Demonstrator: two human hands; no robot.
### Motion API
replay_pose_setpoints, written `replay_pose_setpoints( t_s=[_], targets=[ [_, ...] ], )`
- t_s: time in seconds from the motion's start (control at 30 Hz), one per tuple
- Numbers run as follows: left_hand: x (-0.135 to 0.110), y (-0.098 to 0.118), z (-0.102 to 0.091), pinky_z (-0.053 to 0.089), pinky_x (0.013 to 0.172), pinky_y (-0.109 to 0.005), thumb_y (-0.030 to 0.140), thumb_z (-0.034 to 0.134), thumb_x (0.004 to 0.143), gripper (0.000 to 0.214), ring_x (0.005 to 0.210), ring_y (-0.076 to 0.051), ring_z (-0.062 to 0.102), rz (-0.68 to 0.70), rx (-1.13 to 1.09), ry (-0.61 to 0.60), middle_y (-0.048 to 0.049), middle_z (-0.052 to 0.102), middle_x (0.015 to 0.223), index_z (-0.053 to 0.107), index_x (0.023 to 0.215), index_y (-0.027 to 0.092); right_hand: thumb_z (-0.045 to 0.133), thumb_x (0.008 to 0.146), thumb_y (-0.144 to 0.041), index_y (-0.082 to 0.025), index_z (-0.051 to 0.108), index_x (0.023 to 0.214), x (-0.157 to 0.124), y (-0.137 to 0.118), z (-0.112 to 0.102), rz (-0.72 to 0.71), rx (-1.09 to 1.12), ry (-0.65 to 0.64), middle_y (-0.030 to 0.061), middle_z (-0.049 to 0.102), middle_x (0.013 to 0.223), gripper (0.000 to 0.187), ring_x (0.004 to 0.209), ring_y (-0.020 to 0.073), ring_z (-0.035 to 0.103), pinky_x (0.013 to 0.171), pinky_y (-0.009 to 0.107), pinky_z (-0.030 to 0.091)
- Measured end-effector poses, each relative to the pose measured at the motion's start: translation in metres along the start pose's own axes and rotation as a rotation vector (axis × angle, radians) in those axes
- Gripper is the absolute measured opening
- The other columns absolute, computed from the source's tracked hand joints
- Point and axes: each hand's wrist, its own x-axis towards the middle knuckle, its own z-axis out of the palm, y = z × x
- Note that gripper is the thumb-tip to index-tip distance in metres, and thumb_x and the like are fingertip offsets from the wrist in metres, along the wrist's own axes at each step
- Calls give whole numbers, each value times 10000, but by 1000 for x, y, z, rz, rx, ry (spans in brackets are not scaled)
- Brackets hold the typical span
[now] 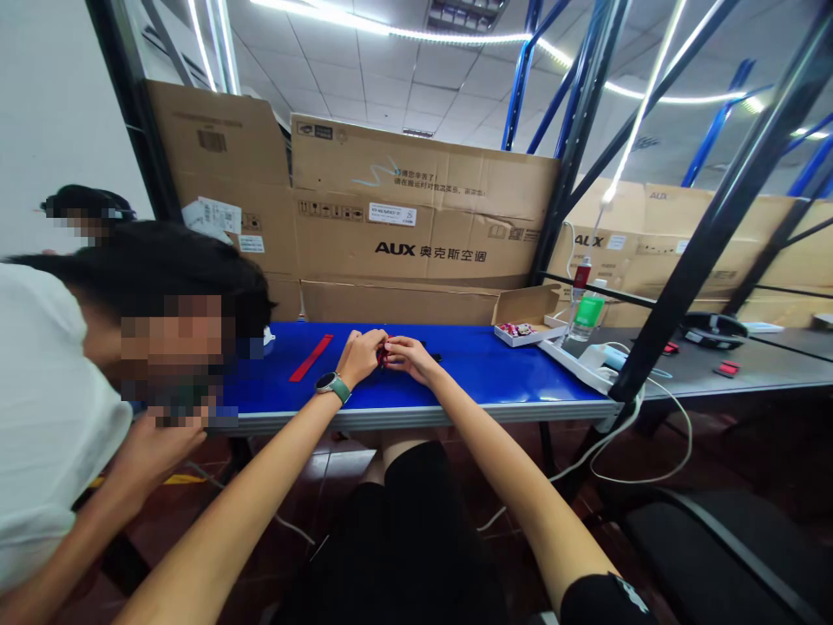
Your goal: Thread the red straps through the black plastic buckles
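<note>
My left hand (363,354), with a green-strapped watch (333,386) at the wrist, is closed near the middle of the blue table top (495,373). Close against it, my right hand (409,358) is also closed. Between the fingertips of both sits a small red and black piece (383,351), mostly covered, so its kind does not show. Just behind my right hand a small black object (435,356) partly shows. A flat red strip (311,358) lies slantwise to the left of my hands.
An open cardboard box (530,325) with small red items stands at the back right. Beyond it are a green-labelled bottle (589,312), a white power strip (579,365) and cables. Large cardboard (423,217) walls the back. A person in white (52,417) leans in at left.
</note>
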Motion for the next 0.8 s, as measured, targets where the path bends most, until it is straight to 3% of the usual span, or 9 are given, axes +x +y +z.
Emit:
replay_pose_setpoints(
  t_s=[0.13,0.47,0.63,0.8],
  targets=[
    [0,2,-2,356,789,-362,135,453,937,187,834,-229,648,-14,10,14,-54,724,901,612,931,232,940,561,-356,-161,689,837,2,0,-2,-11,49,40,27,722,759,421,656,141,669,718,299,564],
    [1,-7,5,447,783,-295,123,445,891,166,845,-197,607,-81,-272,107,-49,661,900,589,924,200,926,564,-373,-174,740,924,1,-2,-4,-51,41,-5,25,730,796,451,672,142,649,691,294,527],
    [2,-6,6,460,819,-297,115,426,882,177,880,-196,607,-79,-272,99,-51,655,915,576,918,201,925,537,-364,-175,750,946,3,-3,-5,-47,6,14,23,720,768,484,691,152,635,728,329,553],
    [2,1,2,494,822,-307,219,488,922,148,875,-202,642,-63,-298,21,-59,691,975,608,1007,207,910,553,-442,-178,733,929,2,-4,-6,-60,-27,51,44,736,827,492,713,176,653,688,327,558]
  ],
)
